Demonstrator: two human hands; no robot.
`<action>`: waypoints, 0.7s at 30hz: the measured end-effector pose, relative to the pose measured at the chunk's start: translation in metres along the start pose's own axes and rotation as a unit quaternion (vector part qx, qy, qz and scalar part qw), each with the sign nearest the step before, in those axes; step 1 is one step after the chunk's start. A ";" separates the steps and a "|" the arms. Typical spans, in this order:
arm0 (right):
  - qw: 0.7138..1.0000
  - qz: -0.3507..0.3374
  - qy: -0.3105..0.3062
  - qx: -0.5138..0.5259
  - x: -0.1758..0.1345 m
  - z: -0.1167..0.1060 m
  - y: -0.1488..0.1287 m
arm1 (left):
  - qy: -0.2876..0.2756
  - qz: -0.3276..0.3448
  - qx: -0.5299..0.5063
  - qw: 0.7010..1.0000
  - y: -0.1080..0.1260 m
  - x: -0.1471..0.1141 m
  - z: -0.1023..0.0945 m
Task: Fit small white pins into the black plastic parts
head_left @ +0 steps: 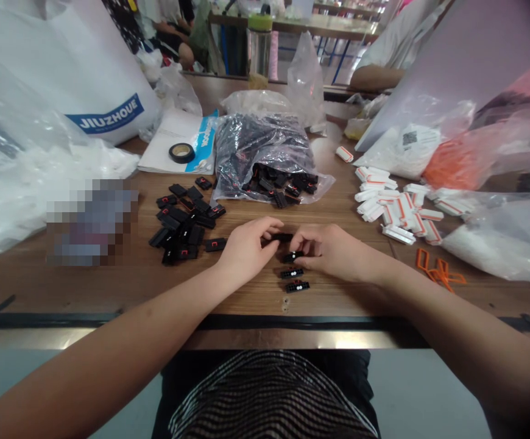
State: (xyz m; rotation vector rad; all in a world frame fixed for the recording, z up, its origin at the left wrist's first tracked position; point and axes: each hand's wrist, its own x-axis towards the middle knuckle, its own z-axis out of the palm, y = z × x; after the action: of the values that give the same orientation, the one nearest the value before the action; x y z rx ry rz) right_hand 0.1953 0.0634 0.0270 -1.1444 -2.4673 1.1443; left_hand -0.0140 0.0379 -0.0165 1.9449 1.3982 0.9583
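Observation:
My left hand [250, 245] is closed, its thumb and fingertips pinching one end of a narrow black plastic connector [284, 237]. At the other end of it, the curled fingers of my right hand [331, 251] are closed too. Right under my right thumb and fingers lies another black connector [293, 256], partly hidden. Nearer to me, a connector with white dots [292, 274] and a similar connector [298, 286] lie in a row. Left of my left hand sits a single black piece with a red mark [215, 244].
A heap of black pieces [173, 228] lies at left, before an open clear bag [265, 146] of more. White parts with orange strips [397, 210] and orange rings [438, 270] are at right. Black tape [181, 153] rests on a booklet [159, 143]. A bottle [259, 52] stands behind.

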 end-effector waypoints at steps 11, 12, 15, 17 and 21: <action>0.990 -0.062 0.029 -0.122 -0.002 0.004 0.002 | -0.031 0.012 0.072 0.997 0.005 0.000 -0.003; 0.991 -0.060 0.027 -0.117 -0.002 0.004 0.003 | -0.032 0.012 0.074 0.997 0.005 0.000 -0.003; 0.992 -0.052 0.022 -0.109 -0.003 0.004 0.004 | -0.032 0.013 0.077 0.996 0.005 0.001 -0.003; 0.994 -0.048 0.020 -0.101 -0.003 0.003 0.002 | -0.033 0.013 0.077 0.996 0.005 0.001 -0.004; 0.997 -0.040 0.009 -0.062 -0.006 -0.003 -0.007 | -0.035 0.011 0.075 0.997 0.006 0.000 -0.004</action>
State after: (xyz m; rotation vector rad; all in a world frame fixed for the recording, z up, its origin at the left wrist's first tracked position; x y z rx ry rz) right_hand 0.1974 0.0578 0.0346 -1.0703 -2.5767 0.9677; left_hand -0.0139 0.0366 -0.0095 2.0860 1.4478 0.8070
